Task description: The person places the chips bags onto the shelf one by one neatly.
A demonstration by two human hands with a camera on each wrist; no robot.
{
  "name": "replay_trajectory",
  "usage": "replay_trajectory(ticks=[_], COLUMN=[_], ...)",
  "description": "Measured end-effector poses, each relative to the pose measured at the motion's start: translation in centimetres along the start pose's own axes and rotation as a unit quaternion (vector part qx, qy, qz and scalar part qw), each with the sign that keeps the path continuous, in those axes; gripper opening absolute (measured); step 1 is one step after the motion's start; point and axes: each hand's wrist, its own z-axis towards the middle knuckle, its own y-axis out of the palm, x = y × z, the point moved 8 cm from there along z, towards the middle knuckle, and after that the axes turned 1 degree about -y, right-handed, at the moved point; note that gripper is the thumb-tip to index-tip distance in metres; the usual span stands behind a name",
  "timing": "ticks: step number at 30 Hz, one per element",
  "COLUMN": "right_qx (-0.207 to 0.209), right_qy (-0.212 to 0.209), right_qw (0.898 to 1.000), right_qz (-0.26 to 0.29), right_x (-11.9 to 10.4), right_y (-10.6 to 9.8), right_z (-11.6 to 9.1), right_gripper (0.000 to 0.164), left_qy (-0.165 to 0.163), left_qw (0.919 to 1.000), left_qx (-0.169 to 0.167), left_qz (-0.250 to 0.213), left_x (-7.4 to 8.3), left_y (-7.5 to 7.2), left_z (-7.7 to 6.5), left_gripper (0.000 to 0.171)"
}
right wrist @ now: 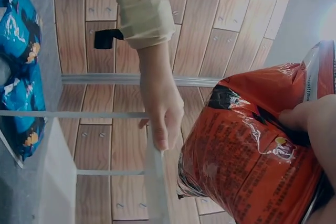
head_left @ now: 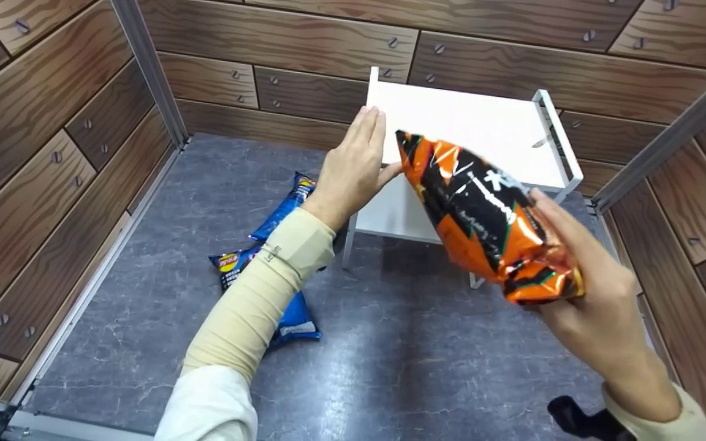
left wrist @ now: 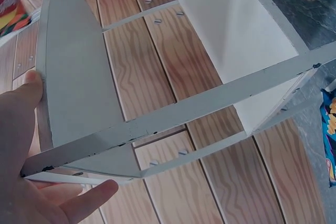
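Note:
My right hand [head_left: 604, 312] grips a shiny orange and black chip bag [head_left: 475, 208] by its near end. The bag is held up at a slant, overlapping the front of a white two-tier side table [head_left: 457, 116] in the head view. With my left hand [head_left: 353, 162] I hold the table's near left corner, the thumb at the front edge and the fingers along the side. Seen from the left wrist, the left thumb [left wrist: 32, 85] is against the top board's edge, with other fingers past the frame. In the right wrist view the bag [right wrist: 247, 150] shows its printed orange-red side.
Blue chip bags [head_left: 282, 208] lie on the dark grey floor [head_left: 163, 245] left of the table, partly hidden behind my left arm. Wood-patterned panels [head_left: 304, 37] wall the space on the left, back and right. The table has raised rails [head_left: 558, 138] at its sides.

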Motion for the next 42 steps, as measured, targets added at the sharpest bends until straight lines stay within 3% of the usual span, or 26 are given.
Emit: replay_trajectory(ticks=[10,19,25,31,36,42], right_qx=[0.031,-0.058,-0.099,-0.150,-0.182,-0.232], right_qy=[-0.006,-0.012,0.040,0.079,0.073,0.080], right_qw=[0.997,0.985,0.976,0.967,0.963,0.948], right_qz=[-0.069,-0.161,-0.188,-0.189,-0.187,-0.203], right_x=[0.2,5.8,8.7,10.2,10.9,12.0], right_y=[0.6,4.2,6.7,8.8,10.7,12.8], right_z=[3.5,4.9,5.6,6.9,7.6,8.0], right_gripper=[0.052,0.067,0.064,0.065,0.066,0.071], left_qy=[0.001,-0.007,-0.011,-0.015,-0.015,-0.021], left_qw=[0.9999,0.9999,0.9997,0.9989,0.9982,0.9970], left_qx=[0.008,0.005,-0.013,-0.006,0.015,0.025], left_qz=[-0.015,-0.013,-0.016,-0.043,-0.057,-0.071], left_x=[0.1,-0.1,0.0,0.0,-0.2,-0.5], left_y=[0.1,0.3,0.6,0.5,0.3,0.1], left_z=[0.1,0.2,0.3,0.3,0.1,0.1], left_gripper=[0.087,0.086,0.087,0.091,0.095,0.093])
